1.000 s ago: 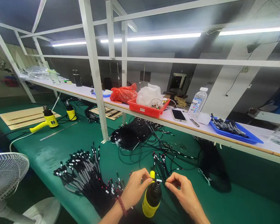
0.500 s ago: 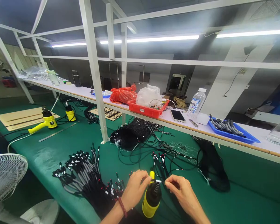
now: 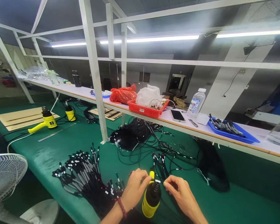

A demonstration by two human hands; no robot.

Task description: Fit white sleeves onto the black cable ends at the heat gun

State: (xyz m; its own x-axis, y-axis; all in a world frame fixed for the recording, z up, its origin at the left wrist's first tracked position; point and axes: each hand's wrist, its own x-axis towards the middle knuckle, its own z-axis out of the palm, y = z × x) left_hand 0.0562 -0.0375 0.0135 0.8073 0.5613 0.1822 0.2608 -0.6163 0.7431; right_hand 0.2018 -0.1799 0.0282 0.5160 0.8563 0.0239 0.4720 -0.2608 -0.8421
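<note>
My left hand (image 3: 135, 190) and right hand (image 3: 180, 193) grasp a white-sleeved black cable (image 3: 157, 180) between the fingertips, seemingly to hold the sleeve taut just above the upright yellow heat gun (image 3: 151, 202).

Bare left hand (image 3: 135, 190), bare right hand (image 3: 181, 193); forearms uncovered to near frame edge. Red braided bracelet (image 3: 122, 207) around left wrist.
</note>
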